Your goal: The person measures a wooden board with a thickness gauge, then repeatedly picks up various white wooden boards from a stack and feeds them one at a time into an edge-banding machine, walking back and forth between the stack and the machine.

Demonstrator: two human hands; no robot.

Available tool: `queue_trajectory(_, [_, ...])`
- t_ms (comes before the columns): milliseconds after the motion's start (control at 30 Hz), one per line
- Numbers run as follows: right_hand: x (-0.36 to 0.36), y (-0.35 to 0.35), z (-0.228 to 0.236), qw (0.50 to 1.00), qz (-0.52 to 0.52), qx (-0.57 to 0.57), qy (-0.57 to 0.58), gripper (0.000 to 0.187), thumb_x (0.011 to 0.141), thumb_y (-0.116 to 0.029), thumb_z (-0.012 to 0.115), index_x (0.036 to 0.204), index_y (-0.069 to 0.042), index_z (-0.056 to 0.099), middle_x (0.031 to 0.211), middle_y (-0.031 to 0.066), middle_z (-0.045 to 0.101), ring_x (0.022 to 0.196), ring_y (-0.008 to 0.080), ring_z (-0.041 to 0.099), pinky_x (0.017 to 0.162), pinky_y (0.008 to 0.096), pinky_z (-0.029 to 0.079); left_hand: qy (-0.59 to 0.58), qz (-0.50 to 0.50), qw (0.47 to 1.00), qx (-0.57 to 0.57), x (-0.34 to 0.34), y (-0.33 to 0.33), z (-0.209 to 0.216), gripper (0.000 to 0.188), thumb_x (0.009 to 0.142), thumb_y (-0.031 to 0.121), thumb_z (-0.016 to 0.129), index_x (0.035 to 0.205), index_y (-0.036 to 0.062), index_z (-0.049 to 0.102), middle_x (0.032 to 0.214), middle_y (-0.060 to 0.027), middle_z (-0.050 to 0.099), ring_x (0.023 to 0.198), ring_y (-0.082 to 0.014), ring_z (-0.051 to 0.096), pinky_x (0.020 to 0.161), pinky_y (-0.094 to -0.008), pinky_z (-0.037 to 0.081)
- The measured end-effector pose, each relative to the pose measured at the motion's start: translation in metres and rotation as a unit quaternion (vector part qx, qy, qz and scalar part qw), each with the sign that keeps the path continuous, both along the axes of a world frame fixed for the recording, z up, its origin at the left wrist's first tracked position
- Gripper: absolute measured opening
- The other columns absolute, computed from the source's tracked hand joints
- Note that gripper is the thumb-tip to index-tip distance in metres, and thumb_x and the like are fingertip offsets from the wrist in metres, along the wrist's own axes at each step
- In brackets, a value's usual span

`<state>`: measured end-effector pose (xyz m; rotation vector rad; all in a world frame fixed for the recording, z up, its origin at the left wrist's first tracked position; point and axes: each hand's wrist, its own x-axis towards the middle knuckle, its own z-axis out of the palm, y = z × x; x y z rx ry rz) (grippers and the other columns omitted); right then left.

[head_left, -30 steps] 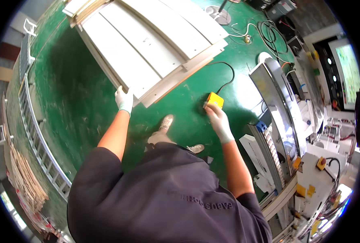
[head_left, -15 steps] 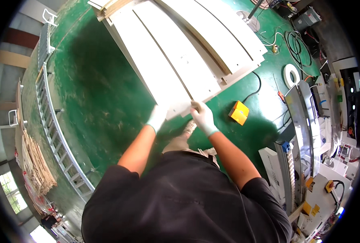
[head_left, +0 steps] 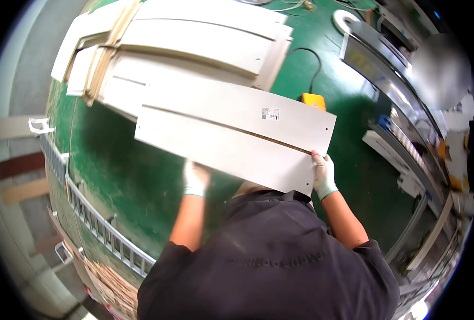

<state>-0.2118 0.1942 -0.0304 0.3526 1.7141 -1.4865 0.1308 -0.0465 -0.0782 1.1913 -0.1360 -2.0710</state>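
A long white board (head_left: pixel 221 152) with a dark groove along its length and a small printed label is held up in front of my body. My right hand (head_left: pixel 324 173), in a white glove, grips its right end, thumb by the end of the groove. Along the near long edge, my gloved left hand (head_left: pixel 196 176) holds the board from below; its fingers are partly hidden under it. Beyond lies a stack of similar white boards (head_left: pixel 194 40), crossed at the left by wooden strips (head_left: pixel 109 50).
A yellow box (head_left: pixel 314 100) on a black cable sits on the green floor (head_left: pixel 125 154) past the board's right end. To the left lies a metal ladder (head_left: pixel 109 229). Metal profiles (head_left: pixel 392 74) and a white roll (head_left: pixel 345 21) stand at the right.
The board has come off the stack and is lifted toward me, turned crosswise. Both hands moved with it, the right hand to the right. My view has turned to the right.
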Motion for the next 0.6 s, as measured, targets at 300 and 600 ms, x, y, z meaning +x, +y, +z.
queue_trajectory(300, [-0.058, 0.150, 0.030, 0.929, -0.135, 0.041, 0.343, 0.041, 0.094, -0.038, 0.065, 0.072, -0.006, 0.052, 0.069, -0.0071, 0.040, 0.067, 0.0055, 0.032, 0.058, 0.0250, 0.027, -0.064, -0.198, 0.978, 0.008, -0.103, 0.039, 0.087, 0.069, 0.091, 0.065, 0.052, 0.142, 0.0204, 0.044, 0.143, -0.0023, 0.046, 0.130, -0.0245, 0.044, 0.108, -0.0448, 0.038])
queue_trajectory(600, [0.084, 0.327, -0.051, 0.753, -0.628, 0.055, 0.188, 0.045, 0.097, -0.042, 0.058, 0.108, 0.001, 0.066, 0.084, 0.0027, 0.061, 0.077, 0.0142, 0.057, 0.071, 0.0321, 0.050, 0.097, -0.604, 0.758, -0.225, -0.356, 0.055, 0.104, 0.053, 0.098, 0.040, 0.055, 0.137, 0.0044, 0.045, 0.129, -0.0112, 0.058, 0.116, -0.0257, 0.058, 0.101, -0.0412, 0.046])
